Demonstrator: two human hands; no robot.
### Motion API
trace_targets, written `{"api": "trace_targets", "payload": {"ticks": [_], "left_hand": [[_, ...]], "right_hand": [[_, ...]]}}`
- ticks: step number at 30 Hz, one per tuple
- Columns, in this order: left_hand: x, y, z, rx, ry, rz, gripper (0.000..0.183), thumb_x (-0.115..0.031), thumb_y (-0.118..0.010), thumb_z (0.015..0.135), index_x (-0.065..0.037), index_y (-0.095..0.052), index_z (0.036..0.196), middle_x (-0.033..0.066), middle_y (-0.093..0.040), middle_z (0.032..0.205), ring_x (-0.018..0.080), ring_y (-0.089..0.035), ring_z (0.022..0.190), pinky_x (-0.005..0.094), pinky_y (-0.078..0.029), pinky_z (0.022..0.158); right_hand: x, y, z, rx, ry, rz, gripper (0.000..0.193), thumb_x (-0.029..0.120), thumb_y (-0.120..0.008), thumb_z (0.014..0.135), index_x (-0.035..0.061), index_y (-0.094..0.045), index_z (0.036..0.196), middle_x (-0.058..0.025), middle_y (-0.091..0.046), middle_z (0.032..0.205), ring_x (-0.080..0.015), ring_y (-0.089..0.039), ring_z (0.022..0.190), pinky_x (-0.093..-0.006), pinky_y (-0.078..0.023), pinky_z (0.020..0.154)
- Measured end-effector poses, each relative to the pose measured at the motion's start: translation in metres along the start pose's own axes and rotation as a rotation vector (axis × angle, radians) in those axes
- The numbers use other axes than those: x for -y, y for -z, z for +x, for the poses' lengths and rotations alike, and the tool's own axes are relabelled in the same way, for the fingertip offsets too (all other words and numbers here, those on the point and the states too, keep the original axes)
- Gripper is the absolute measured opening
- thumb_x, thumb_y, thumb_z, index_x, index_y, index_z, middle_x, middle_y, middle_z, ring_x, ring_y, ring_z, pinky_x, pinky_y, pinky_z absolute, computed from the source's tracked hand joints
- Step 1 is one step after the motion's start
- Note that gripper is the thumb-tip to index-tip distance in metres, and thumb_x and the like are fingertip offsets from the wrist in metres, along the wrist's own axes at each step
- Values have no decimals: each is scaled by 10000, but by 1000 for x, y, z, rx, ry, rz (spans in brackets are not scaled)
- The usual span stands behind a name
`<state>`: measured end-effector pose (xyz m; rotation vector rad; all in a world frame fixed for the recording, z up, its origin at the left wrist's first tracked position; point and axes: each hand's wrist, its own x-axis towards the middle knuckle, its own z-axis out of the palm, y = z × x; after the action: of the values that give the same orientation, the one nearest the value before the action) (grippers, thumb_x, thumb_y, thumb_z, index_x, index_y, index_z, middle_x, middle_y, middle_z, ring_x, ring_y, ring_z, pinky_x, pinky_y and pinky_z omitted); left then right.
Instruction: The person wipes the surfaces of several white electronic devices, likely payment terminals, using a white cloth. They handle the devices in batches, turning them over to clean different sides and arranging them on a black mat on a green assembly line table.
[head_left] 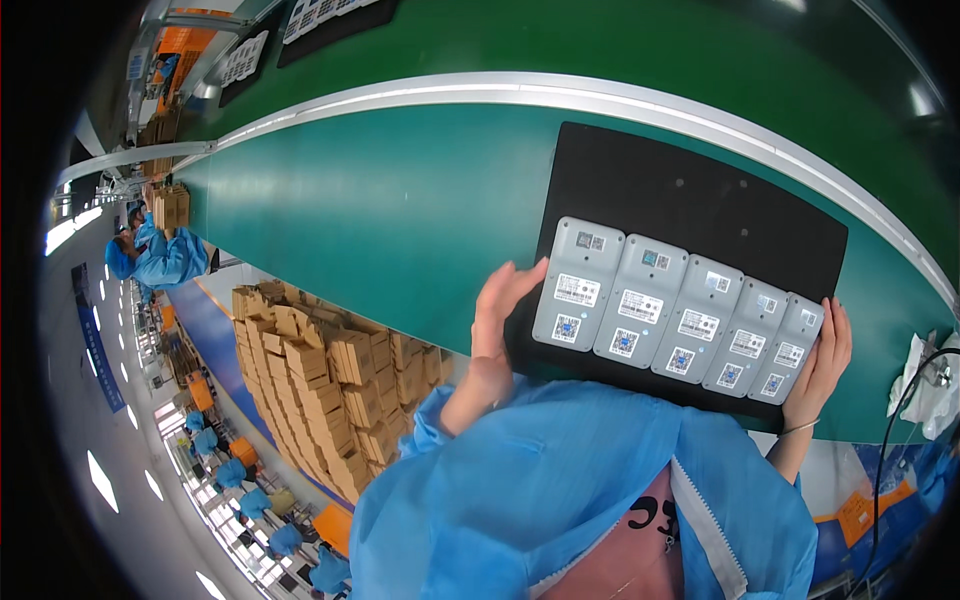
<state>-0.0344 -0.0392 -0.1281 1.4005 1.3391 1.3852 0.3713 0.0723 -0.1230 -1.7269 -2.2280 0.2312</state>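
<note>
Devices (pixel 698 300), five in number, lie face down or back up (the pictures do not settle which side is the front) in one slanting row on a black mat (pixel 650 180). Each housing is a grey, rounded rectangle, set side by side with its neighbour. Each visible face carries a white printed label (pixel 640 304) across the middle, a square code sticker (pixel 567 328) at the near end, and small code patches (pixel 598 243) at the far end.

Left grip (pixel 492 318): thumb and fingers apart, fingertips at the left edge of the leftmost device; contact cannot be confirmed. Right grip (pixel 826 355): fingers extended and close together, laid along the right edge of the rightmost device; the thumb is not clear, so whether it clamps cannot be told.

Desk (pixel 380 190): teal top, bordered on its far side by a pale metal rail (pixel 480 88), with a darker green surface (pixel 600 45) beyond. Brown cartons (pixel 305 370) are stacked at left, below the desk edge. A co-worker (pixel 170 258) in blue stands farther left, near more cartons. A white plastic bag (pixel 925 385) and a black cable (pixel 885 450) are at far right.
</note>
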Motion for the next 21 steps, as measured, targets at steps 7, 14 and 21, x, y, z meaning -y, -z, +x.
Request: {"api": "trace_targets", "payload": {"ticks": [7,14,21], "left_hand": [[-4,-6,-4,-86,84,150,1122,-870,-97,919,16,-226,1596,282,-546,1472,342,-563,1324,470,-363,1159],[1,-7,-11,-168,151,277,1128,-897,-134,905,-9,-280,1586,231,-522,1496,328,-482,1400,465,-296,1209],[8,-1,-10,-171,160,466,932,-770,-198,1020,-23,-411,1534,213,-505,1512,312,-450,1431,453,-327,1193]], "right_hand": [[-3,0,-2,-17,34,2,448,91,-408,1044,65,-571,1461,-135,-519,1523,-320,-426,1453,-437,-276,1208],[10,6,1,-49,62,32,460,45,-491,986,83,-597,1431,-149,-551,1474,-336,-474,1398,-460,-307,1177],[6,1,-1,-130,83,135,468,15,-526,962,87,-596,1418,-145,-562,1446,-343,-508,1353,-489,-344,1156]]}}
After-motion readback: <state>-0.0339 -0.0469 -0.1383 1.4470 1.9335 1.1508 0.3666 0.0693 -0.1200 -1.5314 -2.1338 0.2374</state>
